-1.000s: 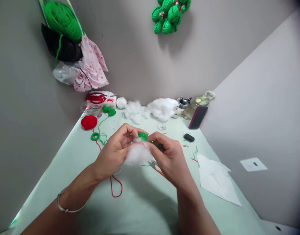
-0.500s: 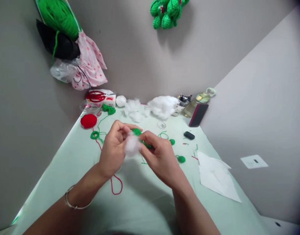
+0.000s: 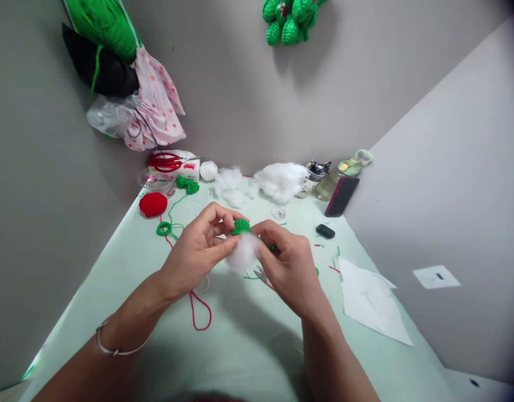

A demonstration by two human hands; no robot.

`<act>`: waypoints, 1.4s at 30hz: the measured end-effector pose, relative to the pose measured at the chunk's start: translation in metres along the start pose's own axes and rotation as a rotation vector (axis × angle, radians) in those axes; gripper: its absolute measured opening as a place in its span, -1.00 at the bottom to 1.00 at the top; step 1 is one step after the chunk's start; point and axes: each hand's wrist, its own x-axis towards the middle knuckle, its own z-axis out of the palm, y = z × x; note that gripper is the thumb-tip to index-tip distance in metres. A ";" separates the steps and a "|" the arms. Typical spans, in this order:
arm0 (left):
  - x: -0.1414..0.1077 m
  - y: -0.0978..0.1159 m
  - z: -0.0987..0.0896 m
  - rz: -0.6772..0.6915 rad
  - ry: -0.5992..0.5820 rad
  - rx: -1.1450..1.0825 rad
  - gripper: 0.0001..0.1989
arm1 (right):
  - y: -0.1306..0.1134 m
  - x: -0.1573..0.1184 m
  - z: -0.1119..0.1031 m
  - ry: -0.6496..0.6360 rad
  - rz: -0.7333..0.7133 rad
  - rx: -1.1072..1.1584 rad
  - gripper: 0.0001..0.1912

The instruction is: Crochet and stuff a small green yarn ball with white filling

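In the head view, your left hand (image 3: 202, 243) pinched the small green crocheted piece (image 3: 241, 226) above the pale green cloth-covered surface (image 3: 248, 346), a tuft of fluffy white stuffing (image 3: 242, 254) just below it. Your right hand (image 3: 288, 262) had its fingers curled against the stuffing's edge, grasping a bit of green material (image 3: 272, 246), and partly hid the metal scissors (image 3: 263, 277) beneath.

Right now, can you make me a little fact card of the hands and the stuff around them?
left hand: holds green knitted piece
right hand: fingers touch white fluff
fluff place: between the hands
red yarn: on the left of the table
phone: beside the bottle
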 end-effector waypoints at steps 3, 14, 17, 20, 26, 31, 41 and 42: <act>-0.002 -0.006 0.003 0.021 0.045 0.093 -0.74 | -0.008 -0.003 0.002 -0.072 -0.009 0.023 -0.85; -0.004 -0.002 0.012 0.084 0.093 -0.094 -0.87 | 0.001 0.000 0.010 0.126 -0.121 -0.084 -0.86; -0.007 0.002 0.008 0.107 0.002 -0.054 -0.89 | 0.001 0.001 0.007 0.173 -0.044 -0.091 -0.84; -0.009 0.008 0.001 0.074 -0.089 -0.014 -0.84 | -0.004 0.000 0.002 0.192 0.007 -0.033 -0.81; -0.005 0.010 0.000 -0.009 -0.070 -0.079 -0.87 | -0.009 0.001 -0.002 0.152 0.045 0.118 -0.79; -0.003 0.005 0.008 -0.080 0.024 -0.106 -0.78 | -0.004 -0.001 -0.003 0.004 0.122 0.221 -0.78; -0.006 -0.011 0.011 0.323 0.226 0.202 -0.69 | -0.013 -0.005 0.009 -0.101 -0.039 0.103 -0.80; -0.006 -0.013 0.012 0.372 0.230 0.210 -0.70 | -0.011 -0.004 0.010 -0.108 -0.001 0.146 -0.80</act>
